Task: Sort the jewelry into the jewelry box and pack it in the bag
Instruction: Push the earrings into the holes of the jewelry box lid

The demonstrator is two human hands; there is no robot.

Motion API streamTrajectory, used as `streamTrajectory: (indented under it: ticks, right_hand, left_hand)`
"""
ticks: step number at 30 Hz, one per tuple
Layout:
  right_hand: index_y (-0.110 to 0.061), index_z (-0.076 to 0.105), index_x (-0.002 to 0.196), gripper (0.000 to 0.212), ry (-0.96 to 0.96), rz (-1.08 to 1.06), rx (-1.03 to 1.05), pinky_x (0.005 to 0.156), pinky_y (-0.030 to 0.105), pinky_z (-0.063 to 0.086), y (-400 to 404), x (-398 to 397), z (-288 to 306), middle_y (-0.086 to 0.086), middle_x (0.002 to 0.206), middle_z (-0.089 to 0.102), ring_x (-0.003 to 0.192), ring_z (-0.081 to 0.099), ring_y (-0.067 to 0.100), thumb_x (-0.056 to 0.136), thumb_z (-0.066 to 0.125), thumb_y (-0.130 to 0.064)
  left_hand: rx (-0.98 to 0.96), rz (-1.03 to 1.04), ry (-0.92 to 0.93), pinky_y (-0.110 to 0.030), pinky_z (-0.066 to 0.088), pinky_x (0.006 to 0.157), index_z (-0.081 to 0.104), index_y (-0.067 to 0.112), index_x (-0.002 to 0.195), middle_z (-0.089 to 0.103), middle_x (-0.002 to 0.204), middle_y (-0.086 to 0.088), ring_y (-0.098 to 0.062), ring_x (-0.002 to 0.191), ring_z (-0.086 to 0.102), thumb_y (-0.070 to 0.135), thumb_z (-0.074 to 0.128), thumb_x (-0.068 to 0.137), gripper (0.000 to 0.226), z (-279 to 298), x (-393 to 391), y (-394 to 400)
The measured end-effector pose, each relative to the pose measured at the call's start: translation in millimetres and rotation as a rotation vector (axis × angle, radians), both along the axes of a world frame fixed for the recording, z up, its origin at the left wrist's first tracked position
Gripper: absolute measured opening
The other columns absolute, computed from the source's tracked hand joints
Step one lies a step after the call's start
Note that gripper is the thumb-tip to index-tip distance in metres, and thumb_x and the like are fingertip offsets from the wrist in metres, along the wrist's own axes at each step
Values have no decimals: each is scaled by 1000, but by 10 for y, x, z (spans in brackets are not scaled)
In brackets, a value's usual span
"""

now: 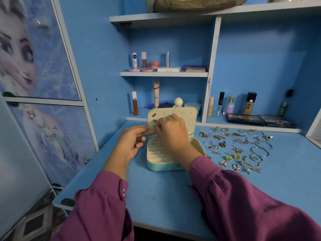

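Note:
A small light-blue jewelry box (162,166) stands open on the blue desk, its cream perforated lid panel (188,117) upright with two or three earrings pinned at its upper left. My right hand (171,132) reaches over the box and pinches a small earring against the panel's left side. My left hand (132,141) is at the lid's left edge, fingertips touching the panel next to my right fingers. Loose jewelry (238,150) lies spread to the right of the box: earrings, rings, butterfly clips and silver bangles (260,150). An olive bag (196,3) rests on the top shelf.
Cosmetics fill the shelves behind the box: tubes, lipsticks and jars (154,64). Bottles and dark makeup palettes (260,119) line the desk's back right. A cupboard with a cartoon print (34,66) stands to the left. The desk's front edge (156,225) is near my sleeves.

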State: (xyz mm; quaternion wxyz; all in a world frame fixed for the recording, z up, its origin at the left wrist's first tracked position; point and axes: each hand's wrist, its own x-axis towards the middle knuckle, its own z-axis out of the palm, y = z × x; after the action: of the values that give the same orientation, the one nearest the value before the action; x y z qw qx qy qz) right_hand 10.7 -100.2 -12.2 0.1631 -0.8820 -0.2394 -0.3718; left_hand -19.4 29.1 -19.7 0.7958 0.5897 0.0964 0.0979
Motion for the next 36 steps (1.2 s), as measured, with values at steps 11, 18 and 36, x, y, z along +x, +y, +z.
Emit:
streamTrajectory:
  ticks: [11,18,36]
  right_hand:
    - [-15,62,57,24,-66,-39,-56,52,25,39,-52,-8,-41,-1,54,59,60,58,23,53,85,-11]
    - [-16,64,60,22,-146,-20,-90,54,26,40,-65,16,-61,-1,57,60,62,58,23,55,85,-12]
    - [-17,73,86,4,469,244,104,65,16,40,-1177,-75,192,-14,74,60,69,52,3,82,71,-18]
  left_hand:
    - [-233,-160,89,-7,23,29,57,7,89,74,91,-12,-1,34,39,9,52,94,8,52,-71,24]
    - [-238,-156,94,-6,24,30,56,6,98,74,92,-11,-1,33,35,10,52,93,7,42,-55,35]
    - [-278,-194,175,-6,27,29,61,9,100,74,90,-12,-2,30,39,12,48,96,14,50,-71,60]
